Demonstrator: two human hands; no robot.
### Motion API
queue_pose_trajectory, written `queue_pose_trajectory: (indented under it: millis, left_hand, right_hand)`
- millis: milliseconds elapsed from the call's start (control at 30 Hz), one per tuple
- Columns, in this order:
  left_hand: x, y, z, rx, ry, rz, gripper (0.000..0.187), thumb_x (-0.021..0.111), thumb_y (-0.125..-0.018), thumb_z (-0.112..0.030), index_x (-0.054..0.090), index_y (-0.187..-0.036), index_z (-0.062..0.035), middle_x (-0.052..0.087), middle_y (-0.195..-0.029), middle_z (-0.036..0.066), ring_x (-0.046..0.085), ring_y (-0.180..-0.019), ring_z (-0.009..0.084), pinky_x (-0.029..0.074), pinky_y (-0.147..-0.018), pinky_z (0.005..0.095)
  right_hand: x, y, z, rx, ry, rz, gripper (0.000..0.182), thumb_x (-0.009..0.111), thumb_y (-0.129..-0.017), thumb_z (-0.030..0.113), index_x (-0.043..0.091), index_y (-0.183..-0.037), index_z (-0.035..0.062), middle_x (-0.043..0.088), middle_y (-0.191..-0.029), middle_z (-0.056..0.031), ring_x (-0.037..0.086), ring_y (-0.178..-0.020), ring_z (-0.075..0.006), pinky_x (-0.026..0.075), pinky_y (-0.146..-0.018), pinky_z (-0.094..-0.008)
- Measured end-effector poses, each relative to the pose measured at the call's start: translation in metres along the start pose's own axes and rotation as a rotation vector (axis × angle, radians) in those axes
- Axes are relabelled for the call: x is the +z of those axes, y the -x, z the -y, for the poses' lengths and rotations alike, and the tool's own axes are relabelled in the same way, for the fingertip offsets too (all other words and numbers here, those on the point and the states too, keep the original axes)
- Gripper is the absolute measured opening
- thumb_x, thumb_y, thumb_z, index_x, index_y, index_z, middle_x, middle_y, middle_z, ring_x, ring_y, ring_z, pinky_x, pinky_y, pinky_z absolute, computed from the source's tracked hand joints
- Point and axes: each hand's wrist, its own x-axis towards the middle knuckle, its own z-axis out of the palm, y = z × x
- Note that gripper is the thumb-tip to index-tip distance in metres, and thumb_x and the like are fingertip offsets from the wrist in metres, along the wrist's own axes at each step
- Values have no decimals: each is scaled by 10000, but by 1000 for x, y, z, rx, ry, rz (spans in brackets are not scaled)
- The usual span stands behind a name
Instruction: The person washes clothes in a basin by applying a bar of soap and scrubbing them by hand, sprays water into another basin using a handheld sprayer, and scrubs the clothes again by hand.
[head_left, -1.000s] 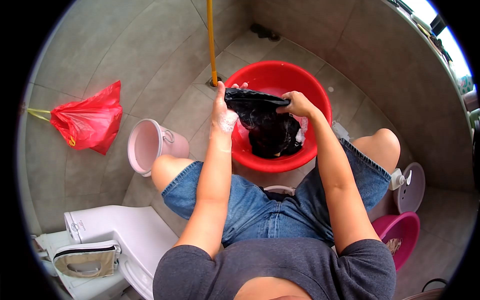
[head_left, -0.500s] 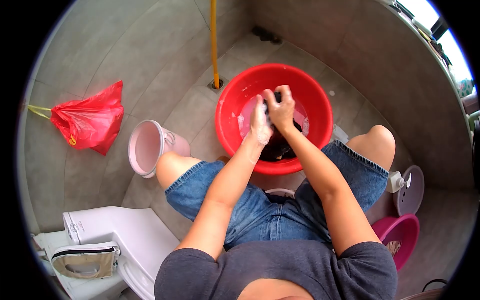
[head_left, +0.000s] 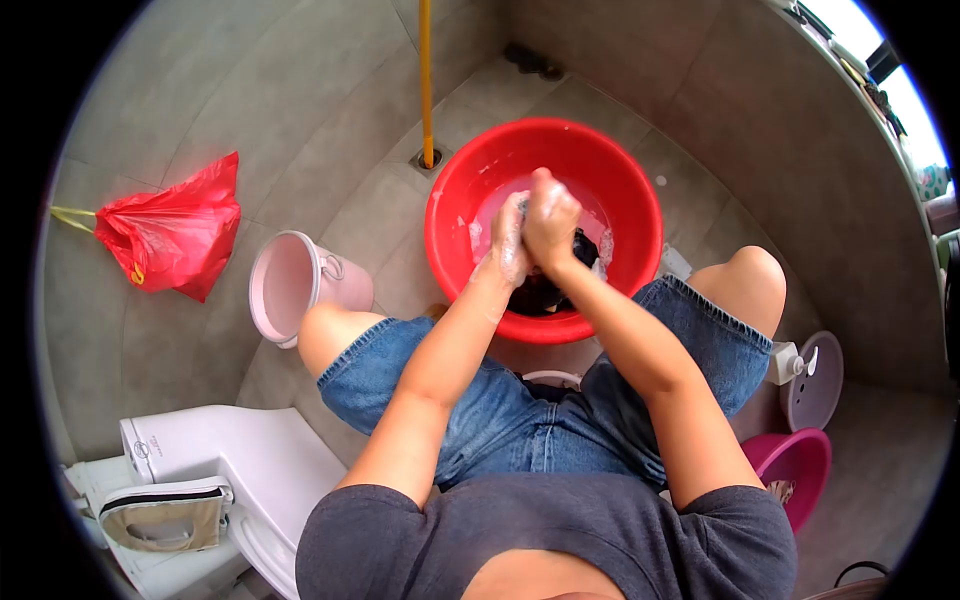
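A large red basin (head_left: 640,225) stands on the floor between my knees, with sudsy water in it. Black wet cloth (head_left: 540,294) lies bunched in its near part, under my wrists. My left hand (head_left: 508,240), coated in white foam, is closed against my right hand (head_left: 550,222) above the basin's middle. The fingers of my right hand are curled in, with foam on the knuckles. Dark cloth is pinched between the two palms; most of it is hidden by the fingers.
A pink bucket (head_left: 346,278) stands by my left knee. A red plastic bag (head_left: 180,230) hangs at the left wall. Near the corner, a yellow pipe (head_left: 426,85) enters a floor drain. A magenta basin (head_left: 815,480) and a pump bottle (head_left: 787,362) are on my right; a toilet (head_left: 225,450) is on my left.
My hands have come closer together, and the right fingers have curled over the dark cloth, hiding more of it. The whole view has shifted slightly.
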Motion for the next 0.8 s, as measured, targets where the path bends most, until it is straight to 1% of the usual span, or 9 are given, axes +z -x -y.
queue_pose_trajectory:
  millis: [67,167,233,367,400,500,667,700,800]
  left_hand:
    - [-83,-56,13,276,-174,523,237,432,-959,-289,551,-849,-116,586,-789,23,597,-745,174,513,-706,339]
    - [-43,-30,-4,174,16,448,184,437,-965,-253,539,-966,-100,604,-840,42,615,-738,183,537,-682,377]
    - [-6,-5,-11,66,-84,-41,164,463,-954,-193,515,-1061,-80,603,-864,64,616,-817,183,531,-766,360]
    - [8,-2,-23,111,-465,32,578,646,-867,-409,456,-1257,-26,583,-889,28,589,-778,142,504,-765,257]
    - [2,0,-28,198,-721,113,855,743,-726,-522,408,-1312,3,592,-919,26,585,-772,115,490,-743,240]
    - [11,11,-54,37,-1142,248,570,780,-756,-272,541,-1184,18,613,-934,40,590,-823,109,468,-727,239]
    - [-8,3,-60,298,-588,60,329,687,-828,-135,584,-1117,-18,623,-975,47,604,-846,124,497,-750,258]
    - [-6,6,-64,329,-453,37,338,686,-835,-142,578,-1134,-26,622,-991,48,606,-853,128,502,-754,264]
    - [-26,1,-73,366,-229,41,412,714,-825,-315,571,-1119,-65,598,-878,16,597,-766,133,516,-688,294]
  right_hand:
    - [13,22,26,-285,-106,-59,190,546,-894,148,590,-744,40,559,-642,-180,562,-559,-369,430,-498,-444]
    - [17,10,1,-137,-111,5,266,511,-923,171,558,-698,37,562,-646,-168,569,-575,-360,453,-510,-431]
    - [8,-17,-35,-2,42,-17,362,459,-962,256,570,-690,44,580,-643,-175,578,-583,-371,444,-514,-446]
    - [-7,-47,-59,270,-249,159,358,473,-962,292,596,-795,0,588,-635,-124,584,-578,-267,462,-564,-383]
    - [-7,-50,-49,318,-349,231,291,499,-946,264,590,-864,0,601,-689,-109,592,-631,-240,473,-611,-370]
    - [1,-46,-31,161,-516,403,325,590,-896,209,511,-1151,24,598,-1000,-114,578,-936,-191,459,-861,-326]
    - [-7,-17,-44,557,-1063,854,729,683,-846,238,286,-1426,48,467,-1286,-105,426,-1193,-183,354,-1011,-333]
    - [1,-2,-58,366,-825,953,788,754,-778,246,323,-1407,50,503,-1247,-81,473,-1143,-157,369,-990,-310]
    - [20,29,-100,440,-495,1124,378,762,-725,188,643,-1042,19,671,-914,-52,617,-845,-135,480,-799,-288]
